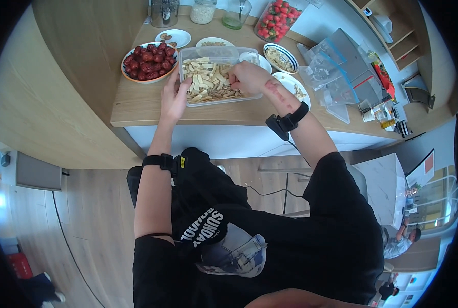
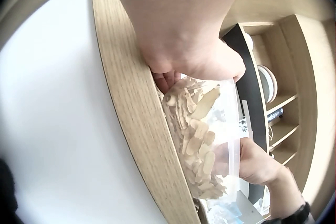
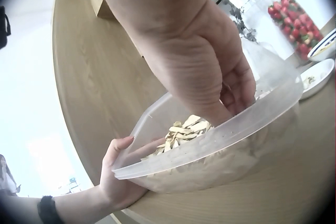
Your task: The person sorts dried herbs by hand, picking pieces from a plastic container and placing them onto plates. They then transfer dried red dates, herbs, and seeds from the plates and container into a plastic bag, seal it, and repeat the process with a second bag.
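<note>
A clear plastic tub (image 1: 218,102) full of pale dried slices (image 1: 204,77) sits near the counter's front edge. My left hand (image 1: 175,100) grips its left end, thumb over the rim and fingers on the outside wall. My right hand (image 1: 252,79) reaches over the right side into the tub, its fingers curled down among the slices. In the right wrist view, the fingertips of that hand (image 3: 231,82) are hidden behind the tub's rim, so I cannot tell whether they hold slices. The left wrist view shows the slices (image 2: 194,134) heaped against the wall.
Left of the tub stands a bowl of red dates (image 1: 149,64). Behind are small plates (image 1: 173,37), a jar of white grains (image 1: 203,11), a glass pitcher (image 1: 235,14) and a container of strawberries (image 1: 279,20). A blue-rimmed bowl (image 1: 281,57) and clear plastic boxes (image 1: 334,72) stand right.
</note>
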The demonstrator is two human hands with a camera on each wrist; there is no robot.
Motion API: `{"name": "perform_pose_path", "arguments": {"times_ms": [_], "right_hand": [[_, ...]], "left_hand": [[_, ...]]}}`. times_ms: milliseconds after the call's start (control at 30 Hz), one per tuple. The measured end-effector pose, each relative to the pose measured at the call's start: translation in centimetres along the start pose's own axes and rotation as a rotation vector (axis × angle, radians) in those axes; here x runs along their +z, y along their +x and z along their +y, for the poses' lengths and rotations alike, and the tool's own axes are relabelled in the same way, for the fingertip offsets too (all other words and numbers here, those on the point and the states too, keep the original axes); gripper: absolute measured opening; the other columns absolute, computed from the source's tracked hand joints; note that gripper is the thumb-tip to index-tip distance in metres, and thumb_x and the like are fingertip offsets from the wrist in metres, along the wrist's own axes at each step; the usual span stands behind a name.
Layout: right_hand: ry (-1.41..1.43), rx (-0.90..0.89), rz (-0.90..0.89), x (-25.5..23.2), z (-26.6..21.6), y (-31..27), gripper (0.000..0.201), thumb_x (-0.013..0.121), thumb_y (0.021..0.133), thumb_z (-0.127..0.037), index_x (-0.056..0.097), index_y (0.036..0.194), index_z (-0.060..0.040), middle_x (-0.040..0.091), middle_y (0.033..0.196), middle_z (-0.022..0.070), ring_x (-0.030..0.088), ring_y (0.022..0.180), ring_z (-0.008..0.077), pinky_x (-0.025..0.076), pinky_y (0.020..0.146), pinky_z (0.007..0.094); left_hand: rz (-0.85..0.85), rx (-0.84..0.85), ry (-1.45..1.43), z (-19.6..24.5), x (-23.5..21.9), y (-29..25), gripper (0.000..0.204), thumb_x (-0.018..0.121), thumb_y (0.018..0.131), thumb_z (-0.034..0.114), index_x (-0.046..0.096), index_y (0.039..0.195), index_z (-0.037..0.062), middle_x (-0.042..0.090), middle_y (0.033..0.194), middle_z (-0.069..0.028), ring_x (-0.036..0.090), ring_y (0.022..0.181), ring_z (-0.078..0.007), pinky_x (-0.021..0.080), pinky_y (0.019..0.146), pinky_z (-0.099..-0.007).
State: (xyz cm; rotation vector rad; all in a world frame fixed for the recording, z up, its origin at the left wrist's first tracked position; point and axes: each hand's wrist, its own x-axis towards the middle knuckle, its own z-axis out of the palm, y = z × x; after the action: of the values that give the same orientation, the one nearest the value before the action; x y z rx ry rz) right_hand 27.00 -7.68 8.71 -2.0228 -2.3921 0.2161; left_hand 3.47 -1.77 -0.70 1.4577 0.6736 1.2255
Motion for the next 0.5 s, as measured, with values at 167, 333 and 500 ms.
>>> {"name": "perform_pose_path", "arguments": {"times_ms": [167,333,500], "right_hand": [[0.081,0.03,0.038,0.2,-1.1,0.0,0.009,0.072,0.078,-0.011,0.072,0.087,-0.0072,0.072,0.086,0.0123,0.07,0.085,0.0304,0.055,0.076,0.0402],[0.034,-0.058,0.042,1.5,-1.8,0.2,0.008,0.069,0.081,-0.009,0.071,0.088,-0.0069,0.072,0.092,0.0126,0.07,0.088,0.0303,0.055,0.076,0.0409],[-0.051,-0.051,0.03,1.6,-2.5,0.4,0.011,0.069,0.082,-0.008,0.071,0.092,-0.0051,0.071,0.092,0.0136,0.069,0.089,0.0312,0.054,0.077,0.0406]], "left_hand": [[0.003,-0.016,0.041,0.0,0.0,0.1,0.061,0.06,0.094,0.021,0.042,0.148,-0.0006,0.067,0.113,-0.0161,0.066,0.093,-0.0177,0.052,0.082,-0.0315],[-0.012,-0.054,0.083,0.0,-0.2,0.2,0.062,0.06,0.095,0.022,0.04,0.149,-0.0006,0.067,0.116,-0.0169,0.065,0.096,-0.0181,0.051,0.085,-0.0323],[0.002,-0.002,-0.04,-0.3,0.1,0.2,0.063,0.061,0.095,0.02,0.038,0.15,-0.0003,0.066,0.116,-0.0149,0.064,0.095,-0.0163,0.051,0.083,-0.0307]]}}
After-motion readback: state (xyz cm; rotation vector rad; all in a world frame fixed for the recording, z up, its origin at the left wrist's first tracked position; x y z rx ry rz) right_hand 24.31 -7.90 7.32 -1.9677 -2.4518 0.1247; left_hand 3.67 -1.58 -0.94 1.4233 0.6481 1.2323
